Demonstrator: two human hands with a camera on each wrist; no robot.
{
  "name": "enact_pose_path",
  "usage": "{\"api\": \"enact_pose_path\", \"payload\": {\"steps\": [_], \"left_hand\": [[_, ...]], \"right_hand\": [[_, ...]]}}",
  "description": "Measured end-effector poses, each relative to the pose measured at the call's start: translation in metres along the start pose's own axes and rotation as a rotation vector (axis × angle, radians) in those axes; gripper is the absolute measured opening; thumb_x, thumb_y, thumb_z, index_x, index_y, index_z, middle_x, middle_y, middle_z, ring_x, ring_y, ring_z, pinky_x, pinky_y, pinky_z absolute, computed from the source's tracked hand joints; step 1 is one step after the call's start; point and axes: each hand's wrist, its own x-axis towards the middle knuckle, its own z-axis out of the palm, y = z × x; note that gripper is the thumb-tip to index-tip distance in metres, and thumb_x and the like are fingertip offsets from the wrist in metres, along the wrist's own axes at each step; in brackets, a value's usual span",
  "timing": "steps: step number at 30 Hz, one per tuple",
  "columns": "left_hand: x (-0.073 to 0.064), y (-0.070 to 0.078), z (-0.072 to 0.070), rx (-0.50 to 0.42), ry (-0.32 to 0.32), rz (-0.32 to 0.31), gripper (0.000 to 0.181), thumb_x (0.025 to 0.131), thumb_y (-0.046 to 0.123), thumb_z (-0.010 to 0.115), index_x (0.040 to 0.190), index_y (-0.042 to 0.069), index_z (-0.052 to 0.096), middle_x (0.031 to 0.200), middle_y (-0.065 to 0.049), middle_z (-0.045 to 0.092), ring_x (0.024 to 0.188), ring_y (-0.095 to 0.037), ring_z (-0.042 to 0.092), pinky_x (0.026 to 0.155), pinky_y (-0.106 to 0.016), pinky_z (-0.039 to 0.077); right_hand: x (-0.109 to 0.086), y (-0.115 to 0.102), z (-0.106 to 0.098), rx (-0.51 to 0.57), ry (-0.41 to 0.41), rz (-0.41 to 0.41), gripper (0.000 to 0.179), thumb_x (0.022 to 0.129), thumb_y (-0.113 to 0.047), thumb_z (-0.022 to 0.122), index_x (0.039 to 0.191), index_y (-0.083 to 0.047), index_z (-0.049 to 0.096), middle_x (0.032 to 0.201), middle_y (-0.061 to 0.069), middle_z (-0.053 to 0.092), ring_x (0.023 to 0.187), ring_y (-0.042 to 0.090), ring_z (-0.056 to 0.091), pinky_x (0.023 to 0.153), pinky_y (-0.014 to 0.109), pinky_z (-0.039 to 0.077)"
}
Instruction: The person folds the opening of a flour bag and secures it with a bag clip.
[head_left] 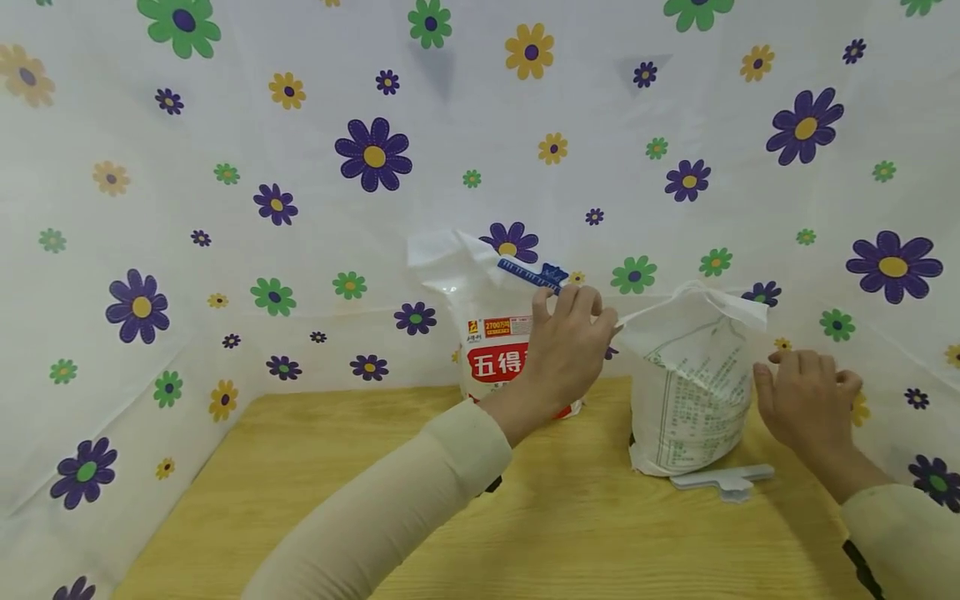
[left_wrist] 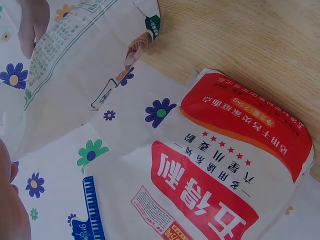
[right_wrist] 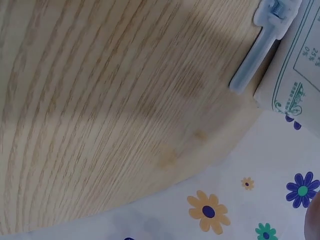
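Observation:
My left hand (head_left: pixel 573 342) holds the top left corner of a white bag with green print (head_left: pixel 693 400), which stands upright with its top gathered into a peak. The fingers are bent, and the pinch itself is partly hidden. On the bag's other side, my right hand (head_left: pixel 806 400) hovers close to its right edge with fingers loosely curled, holding nothing. A white sealing clip (head_left: pixel 723 479) lies on the table at the foot of this bag. Behind my left hand stands a flour bag with a red label (head_left: pixel 495 358), its folded top clamped by a blue piano-patterned clip (head_left: pixel 528 273).
The wooden table (head_left: pixel 337 500) reaches back to a white flowered cloth (head_left: pixel 315 150) that hangs behind and along the sides. Both bags stand near the table's back edge, the red-labelled one to the left.

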Motion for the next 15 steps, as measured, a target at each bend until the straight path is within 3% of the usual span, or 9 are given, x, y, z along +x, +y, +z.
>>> {"api": "enact_pose_path", "payload": {"steps": [6, 12, 15], "left_hand": [[-0.001, -0.001, -0.003, 0.023, 0.016, 0.035, 0.022, 0.105, 0.036, 0.048, 0.107, 0.023, 0.065, 0.1, 0.005, 0.059, 0.106, -0.016, 0.048, 0.099, -0.047, 0.024], [-0.003, -0.004, -0.007, 0.037, 0.04, 0.049, 0.022, 0.105, 0.035, 0.048, 0.106, 0.023, 0.066, 0.101, 0.006, 0.062, 0.107, -0.016, 0.05, 0.099, -0.047, 0.023], [-0.004, -0.004, -0.009, 0.03, 0.043, 0.056, 0.022, 0.105, 0.035, 0.048, 0.107, 0.024, 0.067, 0.101, 0.006, 0.063, 0.107, -0.016, 0.049, 0.099, -0.047, 0.023]], "right_hand": [[0.001, -0.008, 0.008, 0.033, -0.074, 0.014, 0.038, 0.104, -0.024, 0.044, 0.11, 0.012, 0.055, 0.111, 0.036, 0.053, 0.103, 0.055, 0.044, 0.084, 0.073, 0.026], [0.003, -0.012, 0.012, 0.09, -0.061, -0.01, 0.037, 0.105, -0.023, 0.042, 0.111, 0.011, 0.056, 0.111, 0.037, 0.053, 0.1, 0.055, 0.046, 0.08, 0.07, 0.025], [0.006, -0.012, 0.012, 0.119, -0.099, -0.009, 0.04, 0.107, -0.025, 0.038, 0.113, 0.01, 0.055, 0.113, 0.037, 0.052, 0.102, 0.055, 0.045, 0.08, 0.069, 0.024]]}}
